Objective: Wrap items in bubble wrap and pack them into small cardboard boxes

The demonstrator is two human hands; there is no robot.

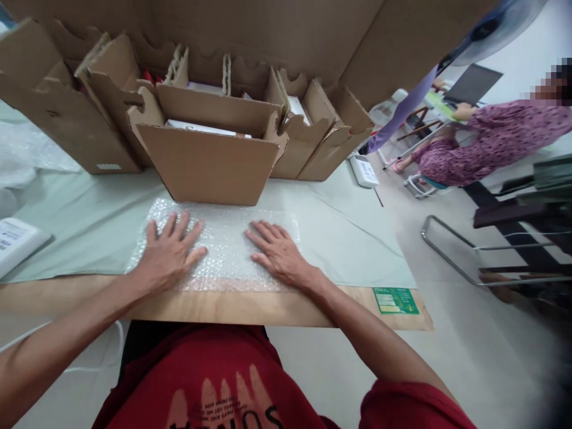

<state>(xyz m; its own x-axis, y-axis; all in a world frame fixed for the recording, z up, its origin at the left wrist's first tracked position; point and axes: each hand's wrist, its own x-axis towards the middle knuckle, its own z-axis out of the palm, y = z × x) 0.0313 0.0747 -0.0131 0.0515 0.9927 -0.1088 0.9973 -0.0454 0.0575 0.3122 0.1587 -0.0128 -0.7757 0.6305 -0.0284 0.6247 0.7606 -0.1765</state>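
A sheet of clear bubble wrap [226, 253] lies flat on the table in front of me, reaching over the wooden front edge. My left hand [172, 250] rests on its left part, palm down with the fingers spread. On its right part lies my right hand [279, 250], flat, with its fingers stretched out and closer together. Neither hand holds anything. Just behind the sheet stands an open cardboard box [210, 161] with flat white items showing inside.
More open cardboard boxes [308, 143] line the back of the table. Crumpled bubble wrap [36, 149] and a white box with a label [20, 241] are at left. Another white device [364, 171] lies at the right edge. A person [487, 140] sits beyond, near a metal-framed chair [451, 253].
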